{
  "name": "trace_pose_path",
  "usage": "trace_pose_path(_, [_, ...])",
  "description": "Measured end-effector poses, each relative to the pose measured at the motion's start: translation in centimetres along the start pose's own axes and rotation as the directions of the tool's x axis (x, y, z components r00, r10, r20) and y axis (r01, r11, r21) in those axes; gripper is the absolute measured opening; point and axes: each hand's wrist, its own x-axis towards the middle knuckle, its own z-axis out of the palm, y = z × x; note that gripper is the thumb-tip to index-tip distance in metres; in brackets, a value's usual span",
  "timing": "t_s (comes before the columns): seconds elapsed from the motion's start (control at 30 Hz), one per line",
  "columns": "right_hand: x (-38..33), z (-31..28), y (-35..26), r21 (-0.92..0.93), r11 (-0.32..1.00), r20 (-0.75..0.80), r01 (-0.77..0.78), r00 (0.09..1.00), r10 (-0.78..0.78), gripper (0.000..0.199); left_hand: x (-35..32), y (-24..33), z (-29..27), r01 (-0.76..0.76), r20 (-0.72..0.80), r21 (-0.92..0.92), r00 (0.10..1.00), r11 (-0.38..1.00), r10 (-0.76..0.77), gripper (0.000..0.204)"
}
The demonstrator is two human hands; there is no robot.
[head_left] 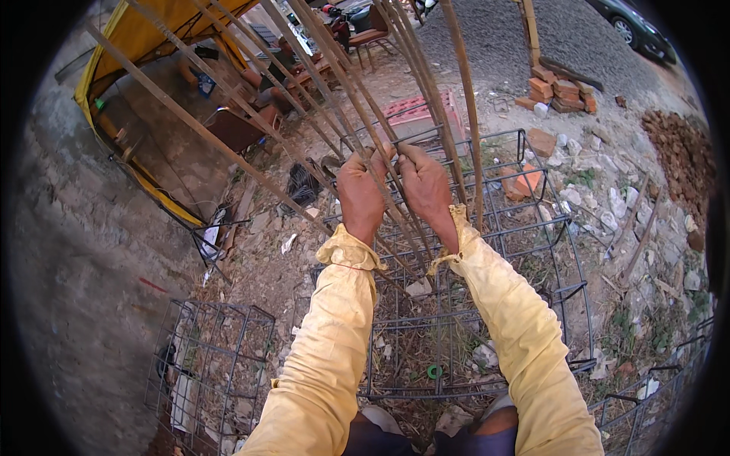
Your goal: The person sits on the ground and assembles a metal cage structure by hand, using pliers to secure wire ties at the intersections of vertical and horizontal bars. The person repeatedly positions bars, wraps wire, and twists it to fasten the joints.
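Observation:
Long rusty steel rebars rise at a slant in front of me, fanning out toward the top left. My left hand is closed around one of these bars, its thumb toward the right hand. Close beside it, my right hand curls its fingers in at the same group of bars, where a short cross bar passes. Fingertips are partly hidden, so a thin wire between them cannot be made out. Below and around stands a dark rebar cage of square stirrups, with both forearms over it.
At lower left, a smaller rebar cage stands by a grey wall. Another mesh lies at lower right. Rubble covers the right ground; stacked bricks, gravel and a yellow tarp lie beyond.

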Motion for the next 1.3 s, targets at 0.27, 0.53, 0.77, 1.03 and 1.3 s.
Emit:
trace_pose_path(0.27, [0.1, -0.5, -1.1, 0.034, 0.998, 0.08, -0.052, 0.996, 0.049, 0.032, 3.5, 0.4, 0.2, 0.295, 0.137, -0.393, 0.955, 0.871, -0.262, 0.029])
trace_pose_path(0.53, [0.5, -0.9, -1.1, 0.034, 0.997, 0.104, -0.073, 0.992, 0.07, 0.032, 3.5, -0.5, 0.1, 0.222, 0.176, -0.388, 0.971, 0.895, -0.165, 0.021])
trace_pose_path(0.77, [0.5, -1.0, -0.5, 0.022, 0.999, 0.074, -0.023, 0.997, 0.021, 0.033, 4.5, 0.7, 1.2, 0.068, -0.06, 0.128, 0.996, 0.989, -0.061, 0.036])
trace_pose_path(1.03, [0.5, -0.6, -0.8, 0.019, 0.999, 0.073, -0.049, 0.996, 0.047, 0.033, 5.8, 0.7, 1.2, -0.005, -0.16, 0.432, 0.984, 0.902, 0.082, 0.047])
trace_pose_path(1.3, [0.8, -1.3, -0.9, -0.024, 0.999, 0.092, -0.038, 0.995, 0.04, 0.033, 5.6, 1.9, 2.2, -0.142, -0.177, 0.697, 0.916, 0.703, 0.36, 0.051])
